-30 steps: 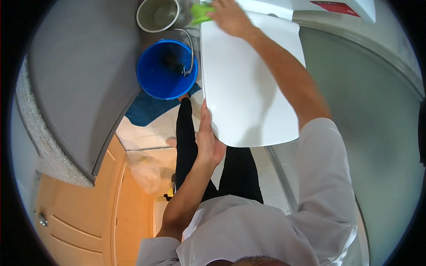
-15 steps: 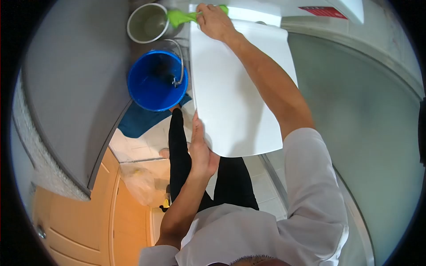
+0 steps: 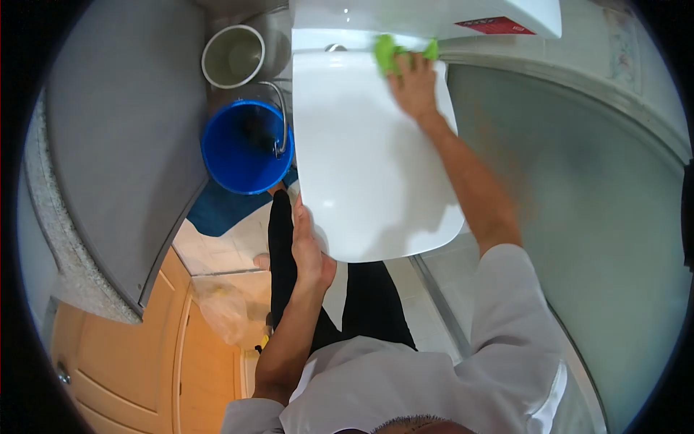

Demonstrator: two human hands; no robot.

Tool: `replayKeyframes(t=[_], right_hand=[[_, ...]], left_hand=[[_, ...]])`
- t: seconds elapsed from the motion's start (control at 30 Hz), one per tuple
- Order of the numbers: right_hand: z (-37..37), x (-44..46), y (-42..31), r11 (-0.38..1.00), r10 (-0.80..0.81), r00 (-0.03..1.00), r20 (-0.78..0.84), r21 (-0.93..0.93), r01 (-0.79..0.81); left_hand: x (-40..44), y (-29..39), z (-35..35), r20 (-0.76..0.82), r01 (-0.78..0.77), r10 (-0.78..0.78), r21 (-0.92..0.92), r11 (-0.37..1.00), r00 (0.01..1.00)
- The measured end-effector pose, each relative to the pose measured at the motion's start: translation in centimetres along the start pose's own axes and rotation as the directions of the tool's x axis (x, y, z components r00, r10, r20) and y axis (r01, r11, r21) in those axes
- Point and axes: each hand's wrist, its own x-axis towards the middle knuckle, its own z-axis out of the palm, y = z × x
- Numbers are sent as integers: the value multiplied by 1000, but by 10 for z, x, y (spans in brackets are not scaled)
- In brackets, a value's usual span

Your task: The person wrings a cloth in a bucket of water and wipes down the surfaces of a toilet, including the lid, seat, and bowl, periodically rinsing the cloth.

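I see the cloth point(image 3: 385, 56) at the lid's point(image 3: 361, 159) far right corner, bunched under the fingers of the right hand point(image 3: 416, 90), which is much the nearer one. The lid's long axis runs from the tank point(image 3: 397, 16) toward the body point(image 3: 383, 383), so the left hand point(image 3: 312, 254), at its near left corner, sits diagonally across from the cloth, fingers along the edge, though I cannot tell whether they grip or only steady it.

The head camera looks forward and steeply down.
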Motion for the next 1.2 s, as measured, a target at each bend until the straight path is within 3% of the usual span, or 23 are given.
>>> replayKeyframes(t=[0.07,0.13,0.17,0.2,0.27,0.33,0.4,0.47,0.53,0.6,0.67,0.77,0.8,0.83,0.9,0.93,1.03,1.1,1.13,1.17,1.2], right_hand=[[-9,1,-51,979,-111,980,166,190,79],[-11,0,-84,949,-205,968,146,271,160],[-29,4,-96,927,-190,944,271,367,81],[-45,5,-101,935,-195,932,307,344,83],[-94,12,-98,933,-190,810,555,358,-27],[-129,-5,-72,908,-183,863,471,416,-35],[-180,-17,-33,925,-138,917,374,379,-16],[-240,-36,3,879,114,956,272,421,-224],[-296,-63,40,784,375,905,199,453,-424],[-332,-98,59,734,513,856,-65,550,-399],[-350,-136,71,619,687,723,-72,579,-531],[-328,-203,74,578,658,748,-83,692,-432],[-322,-212,55,478,704,710,9,734,-483],[-312,-216,30,372,739,667,98,766,-524],[-280,-236,2,167,694,598,401,718,-676],[-255,-246,-11,162,645,617,451,708,-687],[-193,-258,-58,169,490,657,573,676,-717],[-170,-240,-95,-20,483,559,674,647,-762],[-153,-234,-108,-82,458,556,694,656,-751],[-136,-227,-118,-143,431,554,712,661,-737],[-121,-215,-128,-78,438,551,710,641,-763]], left_hand=[[5,-3,-5,2,-7,7,20,1000,1000],[-2,7,10,-8,20,-20,0,1000,1000],[-6,12,16,-37,71,-72,-19,997,997],[-8,15,16,-17,51,-51,-12,999,999],[-13,20,18,56,50,-49,-17,999,997],[-22,35,34,78,21,-16,-65,998,997],[-27,50,41,170,10,-12,13,1000,985],[-31,67,64,142,-22,20,14,1000,990],[-30,82,72,244,-28,18,35,999,970],[-30,100,91,219,-34,15,83,996,976],[-25,118,102,212,7,-28,98,995,977],[-14,143,115,452,139,-99,-56,989,886],[-8,150,115,510,156,-93,-81,984,855],[-7,156,130,422,105,-72,-56,993,904],[8,173,139,445,117,-89,-35,993,891],[15,178,145,519,142,-84,-73,987,850],[31,199,169,530,201,-191,41,979,826],[37,207,177,553,386,-237,-167,907,799],[35,206,181,549,389,-239,-174,905,801],[34,204,186,599,287,-151,-140,948,787],[32,203,190,647,178,-64,-113,978,760]])
